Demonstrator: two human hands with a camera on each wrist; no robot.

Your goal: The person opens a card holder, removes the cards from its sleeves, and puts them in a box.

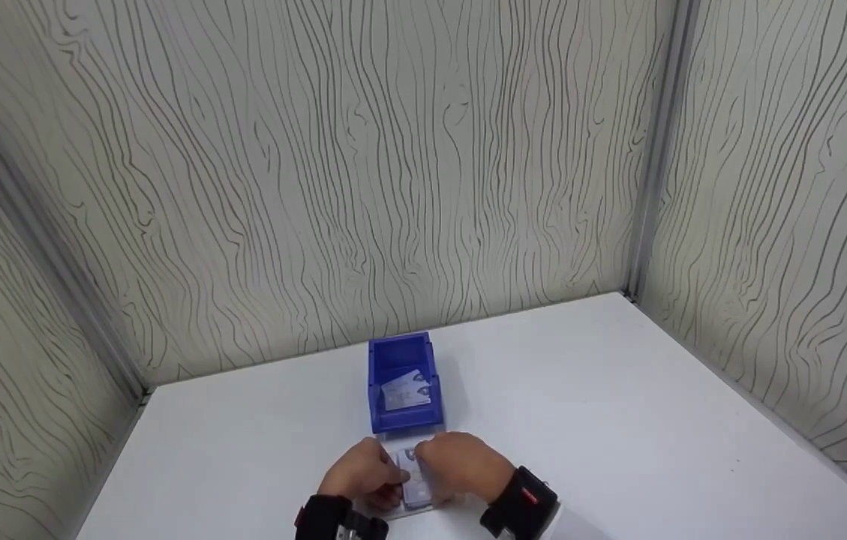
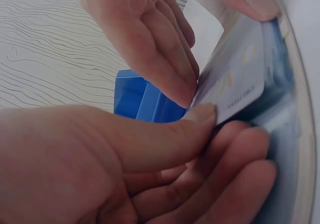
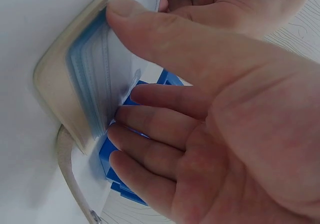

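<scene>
A cream card holder (image 3: pixel 55 86) with clear bluish sleeves (image 3: pixel 90 78) lies opened out on the white table in front of me. My left hand (image 1: pixel 364 471) pinches a pale printed card (image 2: pixel 237 81) at its edge, thumb on top and fingers below, over the sleeves. From the other side my right hand (image 1: pixel 468 463) holds the card holder, its thumb on the sleeves' near edge and its fingers along the far edge. A strap (image 3: pixel 66 156) with a metal snap hangs out from the cover. The fingers partly hide the card's lower end.
Just beyond the hands stands a blue open-fronted bin (image 1: pixel 406 420), with white cards (image 1: pixel 402 393) lying inside. The white table (image 1: pixel 581 390) extends to both sides. Wood-grain patterned panels (image 1: pixel 393 165) enclose it at the back and sides.
</scene>
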